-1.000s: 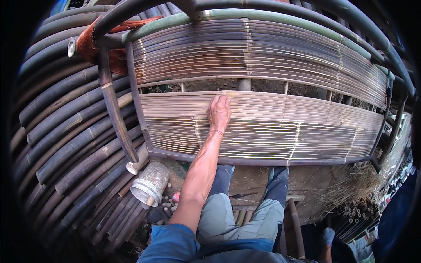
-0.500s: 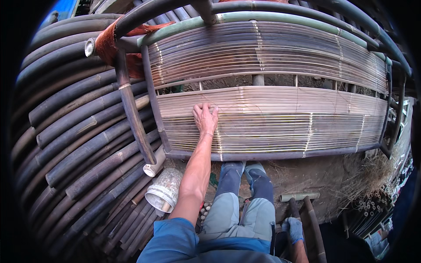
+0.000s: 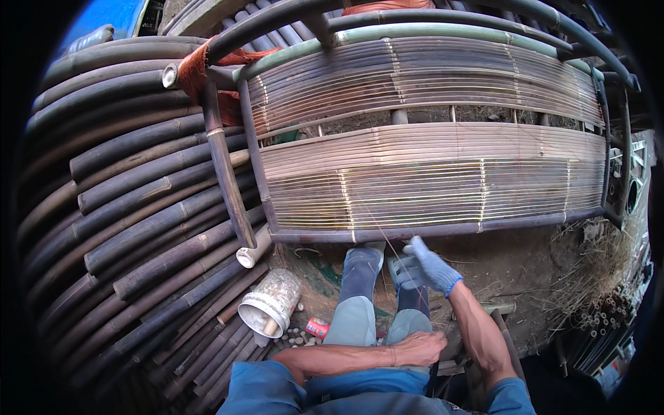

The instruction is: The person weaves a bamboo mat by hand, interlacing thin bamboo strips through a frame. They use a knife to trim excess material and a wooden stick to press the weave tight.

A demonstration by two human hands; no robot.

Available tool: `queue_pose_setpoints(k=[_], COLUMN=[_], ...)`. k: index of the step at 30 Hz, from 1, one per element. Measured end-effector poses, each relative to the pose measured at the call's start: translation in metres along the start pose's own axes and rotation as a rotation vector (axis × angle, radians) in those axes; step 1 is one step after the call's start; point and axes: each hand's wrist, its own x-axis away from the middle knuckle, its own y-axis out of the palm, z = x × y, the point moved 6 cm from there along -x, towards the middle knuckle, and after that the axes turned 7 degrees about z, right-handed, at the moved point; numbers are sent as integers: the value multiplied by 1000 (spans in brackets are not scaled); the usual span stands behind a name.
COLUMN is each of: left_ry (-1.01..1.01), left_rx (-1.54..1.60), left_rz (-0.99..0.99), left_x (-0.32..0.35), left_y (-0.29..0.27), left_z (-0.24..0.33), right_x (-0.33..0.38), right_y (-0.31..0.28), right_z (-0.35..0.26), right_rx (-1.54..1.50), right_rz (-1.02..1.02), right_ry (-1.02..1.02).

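In front of me lies a bamboo seat panel (image 3: 429,149) of slim parallel slats, framed by dark poles. A thin reddish-brown strand (image 3: 379,225) trails from the slats over the near rail, down past my right hand. My right hand (image 3: 430,266), in a grey-blue knitted glove, is beside that strand below the rail, its fingers stretched leftward and apart. My bare left hand (image 3: 423,348) is closed in a fist over my lap, its forearm lying across my body. Whatever its fingers may hold is hidden.
Dark bamboo poles (image 3: 138,200) are stacked along the left. A white bucket (image 3: 271,294) stands near my legs, beside a red can (image 3: 317,327). Orange cloth (image 3: 194,72) wraps a frame joint. Dry straw (image 3: 588,266) and cut tubes lie at right.
My left hand has left the slats and drawn back to my lap, closed. My gloved right hand has risen from the lower right to the near rail. The view has shifted slightly.
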Motion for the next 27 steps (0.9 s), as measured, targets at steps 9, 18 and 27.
queue_pose_setpoints(k=[9,18,27], left_ry=[303,-94,-354], left_rx=[-147,-339,-594], left_rz=[1011,541,853], left_x=[40,-38,41], left_y=[-244,-434,-549], left_z=[29,-214,-368], right_x=[226,420,1], right_y=[5,-167,12], right_z=[-139,-140,-326], right_rx=[454,814,1496], right_rz=[686,1595,1605], right_ry=[-994,-1311,-1154])
